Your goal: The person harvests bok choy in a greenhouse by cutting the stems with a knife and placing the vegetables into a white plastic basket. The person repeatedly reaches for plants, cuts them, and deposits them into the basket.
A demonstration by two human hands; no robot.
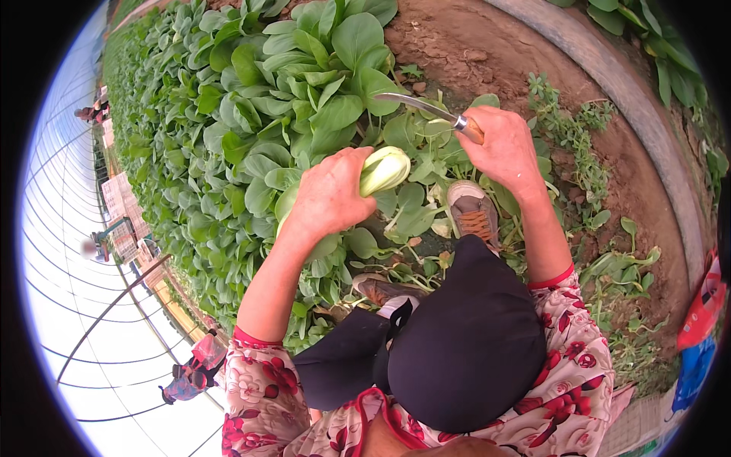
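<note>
My left hand (331, 191) is closed around a leafy green, bok choy by its look (385, 170), with its pale stem end pointing right and its leaves partly hidden under the hand. In my right hand (502, 145) is the wooden handle of a small sickle (425, 107). Its thin curved blade points left, above the held plant and over the leaves, apart from the plant. A dense bed of the same growing greens (228, 143) spreads on the left and ahead. Loose leaves (414, 220) lie on the ground between the hands.
My shoes (473, 208) stand among the fallen leaves. Brown soil (474, 45) with weeds (571, 125) lies to the right, bordered by a curved grey pipe or edging (639, 74). Stacked crates (120, 197) and other people (197, 368) are at the far left, under greenhouse ribs. A red bag (701, 314) is at the right rim.
</note>
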